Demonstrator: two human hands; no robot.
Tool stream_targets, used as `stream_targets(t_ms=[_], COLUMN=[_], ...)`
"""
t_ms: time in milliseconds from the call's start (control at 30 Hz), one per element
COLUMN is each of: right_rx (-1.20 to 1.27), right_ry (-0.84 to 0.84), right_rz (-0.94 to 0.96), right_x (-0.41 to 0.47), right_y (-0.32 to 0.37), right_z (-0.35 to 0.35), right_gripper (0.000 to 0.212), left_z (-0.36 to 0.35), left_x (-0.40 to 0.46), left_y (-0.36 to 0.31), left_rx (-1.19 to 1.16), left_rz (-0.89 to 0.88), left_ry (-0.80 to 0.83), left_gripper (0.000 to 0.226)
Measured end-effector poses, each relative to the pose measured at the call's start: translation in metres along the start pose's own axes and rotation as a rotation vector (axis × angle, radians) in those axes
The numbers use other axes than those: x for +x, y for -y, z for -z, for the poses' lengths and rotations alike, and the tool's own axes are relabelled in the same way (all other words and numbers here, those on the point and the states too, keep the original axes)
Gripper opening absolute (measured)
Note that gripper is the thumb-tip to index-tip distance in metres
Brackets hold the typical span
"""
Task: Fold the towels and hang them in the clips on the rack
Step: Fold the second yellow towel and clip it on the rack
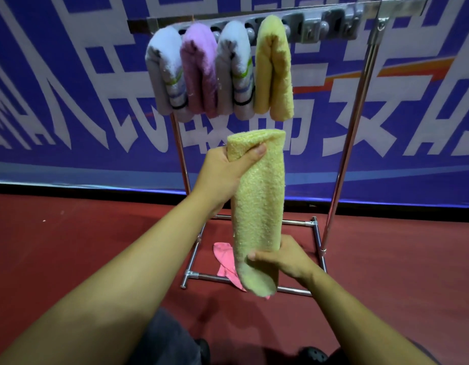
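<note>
Background: a big blue banner [70, 101] with white lettering hangs behind the rack, and the floor [70, 246] under me is dark red.
Rack: a metal rack [355, 122] stands in front of me, its top bar carrying a row of grey clips [311, 30].
What the clips hold: four folded towels hang side by side from the left end, a pale blue towel [163, 67], a purple towel [199, 72], a second pale blue towel [234, 69] and a yellow hung towel [274, 69]. The clips to the right of them look free.
Towel in hand: a yellow towel [259, 201] folded into a long narrow strip, held upright in the air between me and the rack, below the hung ones.
Left hand: my left hand [225, 169] is clenched round the top of the strip, thumb pressed across the front, so the fold does not open.
Right hand: my right hand [283, 262] grips the strip near its lower end, fingers wrapped round it, keeping the length taut and straight.
Why held so: I judge this keeps the layers lined up, ready either to double the strip over or to lift its top to a free clip.
On the floor: a pink towel [225, 259] lies crumpled inside the rack's base frame, not yet folded.
Progress: four hung, one in hand, at least one waiting.
</note>
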State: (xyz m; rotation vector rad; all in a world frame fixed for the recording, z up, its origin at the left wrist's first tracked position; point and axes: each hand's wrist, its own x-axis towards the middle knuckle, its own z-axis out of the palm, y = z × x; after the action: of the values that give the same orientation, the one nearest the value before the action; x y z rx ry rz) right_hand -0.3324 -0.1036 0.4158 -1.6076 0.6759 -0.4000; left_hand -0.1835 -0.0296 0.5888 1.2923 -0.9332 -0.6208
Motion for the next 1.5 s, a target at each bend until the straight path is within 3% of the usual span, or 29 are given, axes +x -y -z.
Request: stream_targets(t_ms=[133, 267, 500, 600, 667, 767, 833, 900, 1033, 1133, 1200, 1300, 1400, 1500], right_rx=[0.181, 0.21, 0.247, 0.164, 0.108, 0.219, 0.293, 0.32, 0.231, 0.247, 0.29, 0.375, 0.466, 0.503], right_ry=[-0.096, -0.071, 0.02, 0.045, 0.046, 0.039, 0.048, 0.047, 0.002, 0.005, 0.014, 0.008, -0.037, -0.105], right_rz=[0.116, 0.155, 0.25, 0.285, 0.312, 0.302, 0.285, 0.265, 0.23, 0.203, 0.183, 0.166, 0.156, 0.138], right_x=[-0.007, -0.014, -0.024, -0.025, -0.023, -0.02, -0.016, -0.014, -0.008, -0.003, -0.001, 0.001, 0.003, 0.003], right_y=[0.03, 0.041, 0.049, 0.051, 0.052, 0.051, 0.049, 0.048, 0.045, 0.043, 0.042, 0.043, 0.043, 0.043], right_z=[0.005, 0.007, 0.012, 0.015, 0.016, 0.015, 0.016, 0.018, 0.017, 0.016, 0.015, 0.013, 0.014, 0.017], right_gripper=[0.024, 0.03, 0.099, 0.092, 0.073, 0.048, 0.048, 0.049, 0.044, 0.043, 0.044, 0.042, 0.04, 0.038], left_z=[-0.005, -0.007, 0.012, 0.019, 0.02, 0.021, 0.023, 0.022, 0.023, 0.022, 0.018, 0.011, 0.009, 0.005], left_x=[-0.005, 0.001, 0.032, 0.038, 0.037, 0.028, 0.017, 0.001, -0.025, -0.033, -0.031, -0.025, -0.03, -0.037], left_y=[0.007, 0.009, 0.04, 0.067, 0.086, 0.114, 0.134, 0.148, 0.165, 0.162, 0.157, 0.145, 0.133, 0.138], left_rx=[0.081, 0.095, 0.118, 0.126, 0.109, 0.018, 0.029, 0.131, 0.115, 0.184, 0.221, -0.13, -0.38, -0.355], left_rz=[0.043, 0.062, 0.205, 0.341, 0.46, 0.648, 0.784, 0.918, 1.099, 1.035, 0.781, 0.514, 0.48, 0.443], left_ry=[0.058, 0.034, -0.098, -0.114, -0.115, -0.092, -0.043, 0.023, 0.184, 0.303, 0.249, 0.09, 0.178, 0.265], left_gripper=[0.018, 0.024, 0.031, 0.034, 0.036, 0.039, 0.033, 0.009, 0.033, 0.026, 0.015, 0.028, 0.051, 0.064])
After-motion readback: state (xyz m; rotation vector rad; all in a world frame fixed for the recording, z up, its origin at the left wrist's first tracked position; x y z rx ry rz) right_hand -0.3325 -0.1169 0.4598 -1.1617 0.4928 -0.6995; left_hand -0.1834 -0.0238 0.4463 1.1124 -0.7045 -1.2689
